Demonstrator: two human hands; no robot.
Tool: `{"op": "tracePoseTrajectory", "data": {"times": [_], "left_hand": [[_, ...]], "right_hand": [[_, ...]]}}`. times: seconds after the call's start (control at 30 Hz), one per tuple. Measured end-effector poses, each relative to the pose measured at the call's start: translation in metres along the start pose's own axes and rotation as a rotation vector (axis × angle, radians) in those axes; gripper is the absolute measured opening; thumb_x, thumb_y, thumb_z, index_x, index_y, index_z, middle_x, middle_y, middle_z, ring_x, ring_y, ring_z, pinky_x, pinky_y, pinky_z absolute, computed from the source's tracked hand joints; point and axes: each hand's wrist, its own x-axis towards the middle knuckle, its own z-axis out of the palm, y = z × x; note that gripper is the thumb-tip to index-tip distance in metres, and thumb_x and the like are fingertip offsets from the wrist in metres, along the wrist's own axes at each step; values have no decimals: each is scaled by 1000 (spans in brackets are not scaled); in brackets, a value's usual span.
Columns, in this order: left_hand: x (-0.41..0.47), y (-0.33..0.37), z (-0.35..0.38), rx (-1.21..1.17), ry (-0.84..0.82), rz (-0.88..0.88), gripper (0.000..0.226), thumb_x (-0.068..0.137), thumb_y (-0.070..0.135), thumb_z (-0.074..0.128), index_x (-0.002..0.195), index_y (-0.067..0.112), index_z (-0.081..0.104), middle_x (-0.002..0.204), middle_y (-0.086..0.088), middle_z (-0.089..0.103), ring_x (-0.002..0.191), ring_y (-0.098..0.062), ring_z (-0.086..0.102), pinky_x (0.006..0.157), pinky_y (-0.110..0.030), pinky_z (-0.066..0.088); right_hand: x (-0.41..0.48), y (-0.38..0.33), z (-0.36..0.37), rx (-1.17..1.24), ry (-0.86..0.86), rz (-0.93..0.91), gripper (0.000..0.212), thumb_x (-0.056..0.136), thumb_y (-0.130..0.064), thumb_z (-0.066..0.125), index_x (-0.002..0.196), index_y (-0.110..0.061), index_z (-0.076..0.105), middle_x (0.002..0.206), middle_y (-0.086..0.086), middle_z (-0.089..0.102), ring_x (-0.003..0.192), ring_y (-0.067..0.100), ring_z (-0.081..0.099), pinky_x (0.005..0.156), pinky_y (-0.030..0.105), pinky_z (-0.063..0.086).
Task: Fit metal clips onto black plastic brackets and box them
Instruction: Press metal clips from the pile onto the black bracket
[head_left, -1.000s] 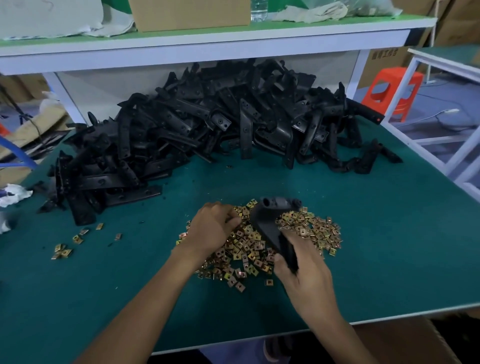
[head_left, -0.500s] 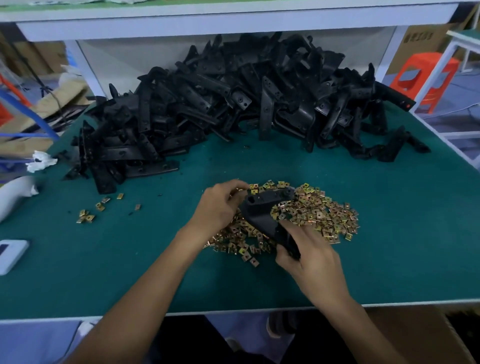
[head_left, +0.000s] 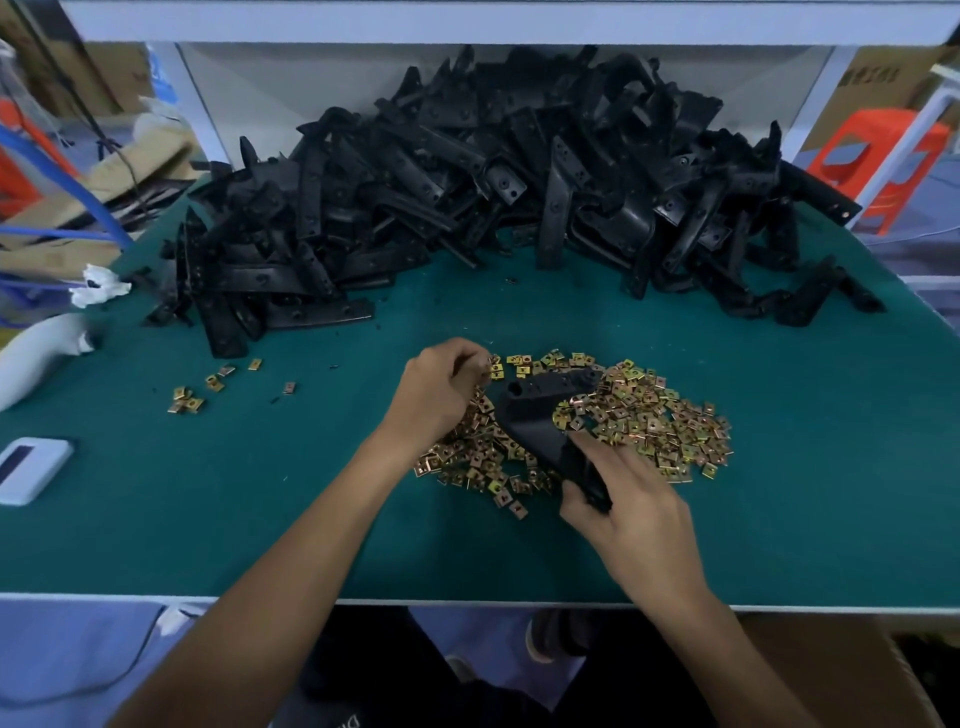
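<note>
On the green surface (head_left: 260, 493), behind the pile of metal clips (head_left: 649, 421), lies a heap of black brackets (head_left: 493, 182), while over the pile's middle the right hand (head_left: 634, 509) grips one bracket (head_left: 540, 415) and the left hand (head_left: 436, 389) curls its fingers (head_left: 467, 358) at the pile's left edge, whether on a clip I cannot tell.

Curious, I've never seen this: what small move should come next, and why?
Probably the left hand slips one of the clips onto the bracket's upper end: the right hand grips its lower end over them, and the left curls beside the top.
</note>
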Motion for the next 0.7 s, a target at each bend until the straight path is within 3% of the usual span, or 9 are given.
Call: {"op": "tracePoseTrajectory", "data": {"times": [0.1,0.3,0.37,0.47,0.6,0.7], "left_hand": [[1,2,1,-62,-12,-52,10,103,27,55,98,28,63,90,15,70,83,1,64,71,-14,49],[1,2,1,-88,20,-57,8,102,26,54,97,25,61,90,7,67,71,7,57,59,-8,41],[0,1,0,-78,13,-41,14,104,25,53,110,20,64,102,5,70,83,7,60,70,-8,44],[0,3,-1,-41,-28,-2,28,106,23,51,126,12,66,115,1,71,105,-13,65,93,-29,53],[-2,5,1,-128,-25,-35,13,104,25,54,104,19,65,85,11,70,77,-15,66,75,-37,57],[-3,6,2,-171,-23,-61,11,103,29,57,95,22,60,73,12,68,70,-16,65,71,-39,55]], "right_hand": [[1,-1,0,0,3,3,46,80,-28,68,124,-16,69,88,0,62,78,24,60,60,30,43],[0,-2,0,3,13,-4,46,79,-28,69,123,-16,69,86,-1,61,77,23,59,58,30,43],[0,-1,0,-1,14,0,46,79,-28,69,124,-16,69,85,-1,61,77,23,58,58,29,41],[0,-1,1,0,10,1,46,80,-29,67,124,-15,69,86,-1,62,77,23,59,57,30,43],[0,-1,1,18,13,1,46,81,-32,64,124,-17,69,87,-2,61,78,21,57,58,30,44],[0,-1,1,21,10,4,46,80,-30,67,124,-17,68,86,-2,61,78,21,58,57,32,47]]}}
